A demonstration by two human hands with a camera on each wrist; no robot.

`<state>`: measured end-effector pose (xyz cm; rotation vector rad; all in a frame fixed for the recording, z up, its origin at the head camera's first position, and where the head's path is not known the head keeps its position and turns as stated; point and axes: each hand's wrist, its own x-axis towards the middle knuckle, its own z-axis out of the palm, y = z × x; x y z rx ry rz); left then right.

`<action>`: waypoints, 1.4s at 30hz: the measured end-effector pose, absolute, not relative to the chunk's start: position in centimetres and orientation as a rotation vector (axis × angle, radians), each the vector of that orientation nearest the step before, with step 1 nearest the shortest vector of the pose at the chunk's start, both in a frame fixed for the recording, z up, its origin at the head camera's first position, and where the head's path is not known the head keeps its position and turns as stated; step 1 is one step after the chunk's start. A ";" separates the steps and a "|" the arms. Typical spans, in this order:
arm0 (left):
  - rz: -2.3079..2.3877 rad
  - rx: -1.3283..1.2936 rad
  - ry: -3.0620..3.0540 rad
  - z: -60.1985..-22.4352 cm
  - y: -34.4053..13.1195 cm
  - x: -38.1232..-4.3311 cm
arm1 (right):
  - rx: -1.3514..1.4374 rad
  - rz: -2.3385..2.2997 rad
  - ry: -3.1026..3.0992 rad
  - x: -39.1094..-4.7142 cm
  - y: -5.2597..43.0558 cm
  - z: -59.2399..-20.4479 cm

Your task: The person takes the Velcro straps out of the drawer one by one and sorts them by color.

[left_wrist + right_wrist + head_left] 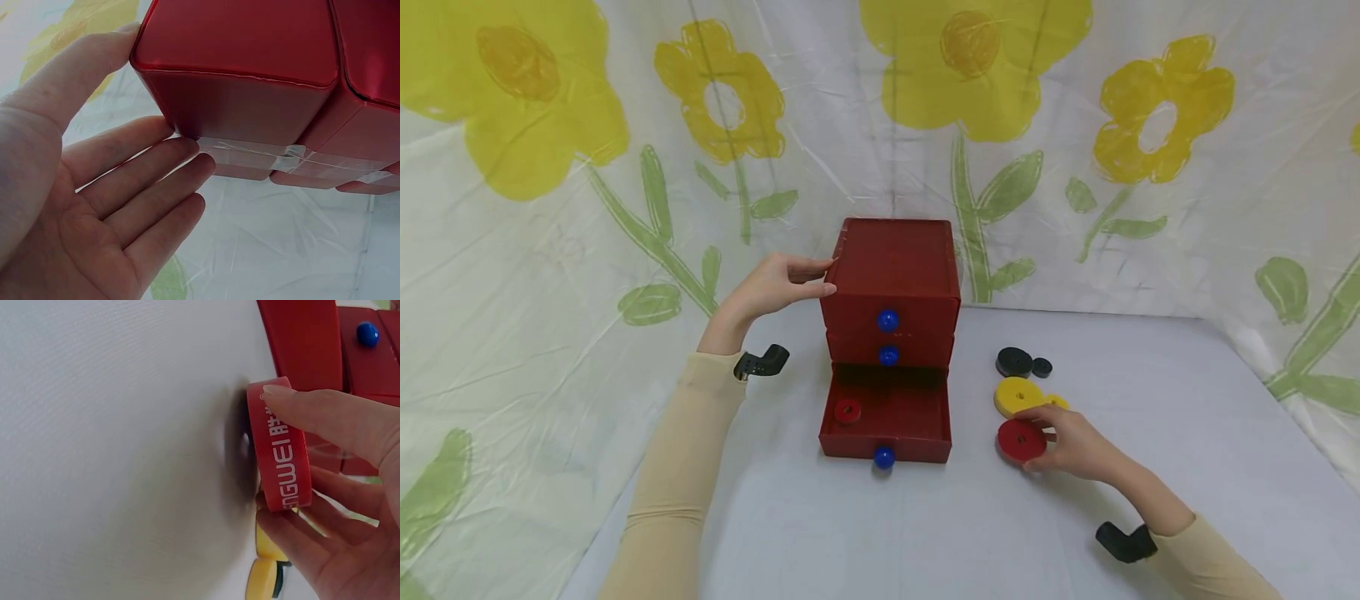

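Observation:
A red cabinet [895,258] of stacked drawers with blue knobs stands on the table, its bottom drawer [917,425] pulled out. A small red roll of tape [847,411] lies in that drawer's left part. With straight fingers, my left hand [775,287] touches the cabinet's upper left side; its palm [87,244] shows in the left wrist view. My right hand [1078,442] pinches a larger red roll of tape [1019,442] between thumb and fingers, right of the drawer and close to the table. White lettering runs along the roll's rim [281,450].
Behind the held roll lie a large yellow roll [1017,395] and a small yellow one [1057,402]. Farther back, a large black roll [1013,362] sits beside a small black roll [1042,367]. A flowered curtain [820,108] hangs behind the table.

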<state>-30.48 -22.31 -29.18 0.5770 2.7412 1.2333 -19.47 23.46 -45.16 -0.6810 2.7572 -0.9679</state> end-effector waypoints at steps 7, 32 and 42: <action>1.224 0.577 2.751 -29.2 -22.3 -30.6 | -0.655 -0.957 2.745 -19.5 23.6 -45.2; 1.229 0.579 2.755 -29.2 -22.4 -30.5 | -0.603 -0.941 2.735 -19.4 24.2 -45.3; 1.235 0.566 2.738 -29.1 -22.3 -30.4 | -0.670 -0.955 2.777 -19.6 24.0 -42.8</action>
